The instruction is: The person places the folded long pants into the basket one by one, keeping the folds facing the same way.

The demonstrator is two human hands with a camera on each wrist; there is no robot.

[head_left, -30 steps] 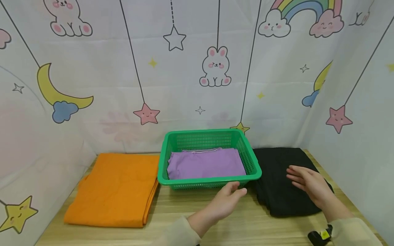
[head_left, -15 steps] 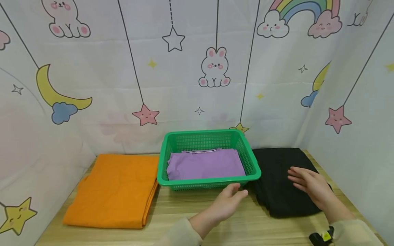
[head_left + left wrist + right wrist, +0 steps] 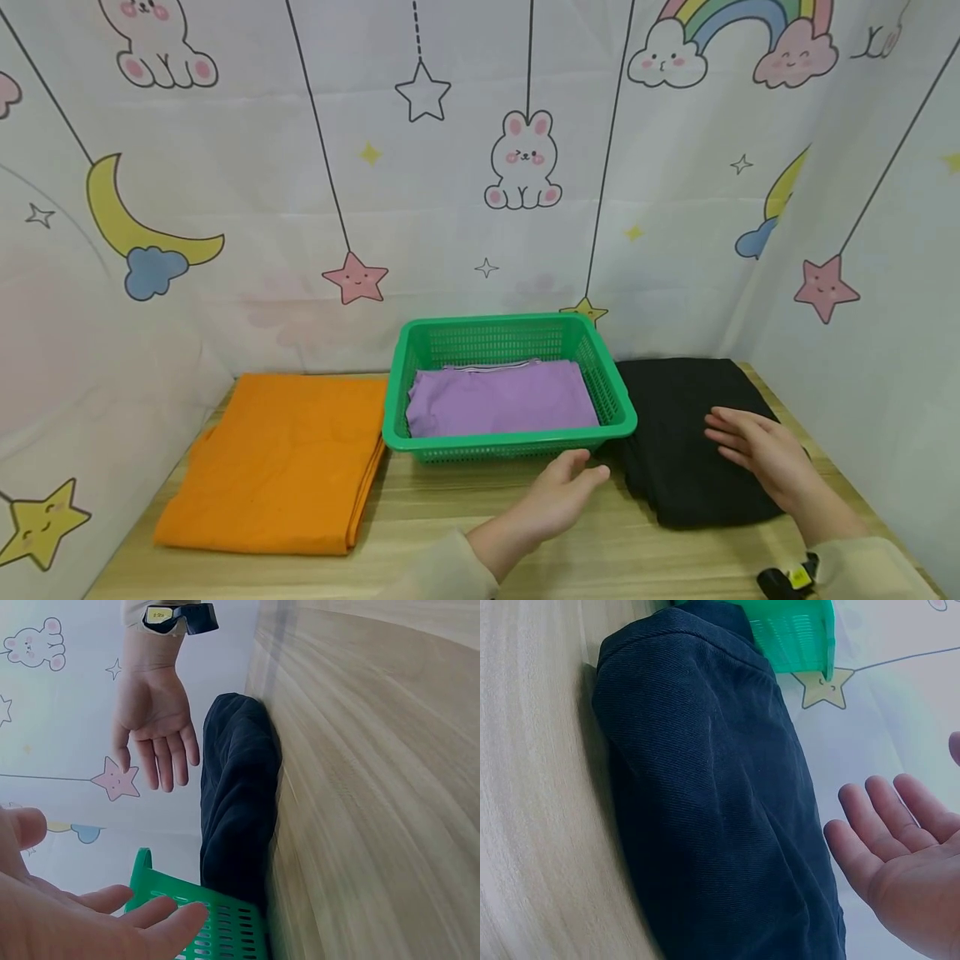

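My left hand [image 3: 557, 498] hovers over the table just in front of the green basket [image 3: 510, 442], its fingers relaxed and holding nothing. Above the folded black cloth [image 3: 675, 450] is my right hand [image 3: 765, 454], also holding nothing, palm turned inward. The right wrist view shows a gap between those fingers and the black cloth [image 3: 705, 795], which looks like thick twill. Inside the basket lies a folded purple cloth [image 3: 502, 402] with a black-and-white striped edge at the back. In the left wrist view, the basket [image 3: 217, 922] stands beyond my left fingers.
A folded orange cloth [image 3: 277, 467] lies on the wooden table [image 3: 427, 533], left of the basket. White curtains [image 3: 435, 192] printed with rabbits, stars and moons stand behind and at both sides. A black wrist strap [image 3: 787, 579] with a yellow display is on the right wrist.
Both hands have drifted very slightly to the right. The basket and the cloths have stayed in place.
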